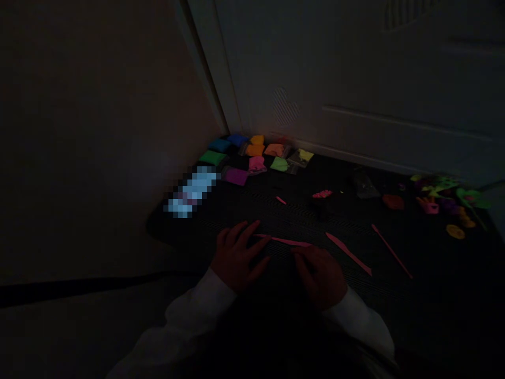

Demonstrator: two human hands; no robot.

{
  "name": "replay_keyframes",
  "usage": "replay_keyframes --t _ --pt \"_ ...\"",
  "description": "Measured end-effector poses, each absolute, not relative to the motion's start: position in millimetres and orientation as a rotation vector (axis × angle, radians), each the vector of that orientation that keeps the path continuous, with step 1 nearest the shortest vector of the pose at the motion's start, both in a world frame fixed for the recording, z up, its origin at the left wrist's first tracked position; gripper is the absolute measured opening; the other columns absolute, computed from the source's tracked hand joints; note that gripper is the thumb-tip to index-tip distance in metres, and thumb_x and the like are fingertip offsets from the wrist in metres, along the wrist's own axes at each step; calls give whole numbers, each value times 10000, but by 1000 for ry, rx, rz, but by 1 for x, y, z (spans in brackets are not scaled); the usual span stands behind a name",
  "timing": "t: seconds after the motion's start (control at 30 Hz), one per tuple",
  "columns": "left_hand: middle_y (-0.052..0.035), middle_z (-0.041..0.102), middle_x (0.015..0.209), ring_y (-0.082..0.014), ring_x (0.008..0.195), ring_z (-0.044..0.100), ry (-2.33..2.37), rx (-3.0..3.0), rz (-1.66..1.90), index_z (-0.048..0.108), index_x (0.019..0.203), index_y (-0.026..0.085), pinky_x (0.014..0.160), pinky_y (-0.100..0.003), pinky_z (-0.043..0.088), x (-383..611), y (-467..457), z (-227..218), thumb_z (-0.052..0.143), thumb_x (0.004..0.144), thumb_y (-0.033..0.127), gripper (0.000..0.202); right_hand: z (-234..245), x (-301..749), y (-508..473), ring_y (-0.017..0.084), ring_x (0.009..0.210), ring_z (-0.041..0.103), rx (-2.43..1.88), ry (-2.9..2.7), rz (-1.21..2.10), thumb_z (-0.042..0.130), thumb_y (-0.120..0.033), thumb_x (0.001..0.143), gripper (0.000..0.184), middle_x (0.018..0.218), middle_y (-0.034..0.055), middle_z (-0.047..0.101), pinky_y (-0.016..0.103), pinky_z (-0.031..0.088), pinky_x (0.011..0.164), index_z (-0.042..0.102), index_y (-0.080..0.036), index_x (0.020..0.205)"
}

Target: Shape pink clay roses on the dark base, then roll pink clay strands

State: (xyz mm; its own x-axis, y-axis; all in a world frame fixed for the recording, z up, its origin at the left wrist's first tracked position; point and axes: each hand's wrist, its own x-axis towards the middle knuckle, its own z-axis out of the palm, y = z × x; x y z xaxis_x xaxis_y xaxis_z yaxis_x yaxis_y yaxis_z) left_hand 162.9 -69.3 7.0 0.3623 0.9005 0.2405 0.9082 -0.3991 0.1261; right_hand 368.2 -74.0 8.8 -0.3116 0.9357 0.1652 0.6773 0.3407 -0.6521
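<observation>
The scene is very dark. My left hand (238, 256) lies with its fingers spread on the dark table, its fingertips at the left end of a slim pink modelling tool (290, 241). At that tool's right end is my right hand (322, 273), its fingers curled and pressed together just below the tool; what they hold, if anything, is hidden. Further right lie a pink plastic clay knife (349, 254) and a thin pink stick tool (392, 251). Beyond the hands are a small pink piece (281, 200) and a dark lump topped with pink bits (322, 195).
Several bags of coloured clay, among them a purple one (235, 176) and a green one (213, 157), sit at the back left. Near them is a bright pixelated rectangle (193, 192). Colourful shaped pieces (450, 192) crowd the right side. A pale panel (355, 68) rises behind.
</observation>
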Motion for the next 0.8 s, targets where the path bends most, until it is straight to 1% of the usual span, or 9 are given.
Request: replay_keyframes --t 0.2,0.3,0.37,0.47,0.63,0.8 --pt "-67 368 1298 -294 1138 324 -1704 -2587 -439 416 1197 312 876 -484 240 163 -69 9 478 725 423 489 9 368 -75 142 815 534 -1406 -2087 627 413 -219 808 191 886 24 611 295 371 737 563 -188 922" --pt "-60 359 1305 -296 1143 321 -1686 -2600 -411 402 1198 343 871 -493 240 162 -68 9 474 732 414 477 11 368 -74 140 813 536 -1407 -2089 623 407 -216 809 199 890 22 612 291 373 736 565 -193 927" --pt "-55 360 1304 -298 1146 320 -1669 -2609 -408 417 1183 356 870 -497 240 162 -68 9 481 732 405 458 12 368 -74 139 812 538 -1405 -2096 629 406 -214 808 201 888 22 613 289 375 736 566 -193 928" --pt "-55 367 1300 -300 1147 316 -1661 -2613 -423 456 1155 344 874 -499 243 162 -68 8 489 729 397 430 13 368 -73 139 813 543 -1415 -2099 637 404 -212 807 204 880 21 615 287 380 737 567 -193 928" --pt "-54 371 1296 -301 1148 313 -1663 -2628 -416 467 1145 340 869 -497 254 162 -67 9 483 733 395 416 12 367 -73 139 795 553 -1416 -2100 586 399 -218 805 213 874 30 621 284 396 717 579 -193 917" --pt "-72 345 1311 -294 1147 319 -1688 -2617 -386 386 1213 329 876 -490 249 163 -68 10 451 746 411 479 13 367 -73 140 803 557 -1418 -2099 582 399 -215 804 210 871 33 622 286 398 727 580 -190 908"
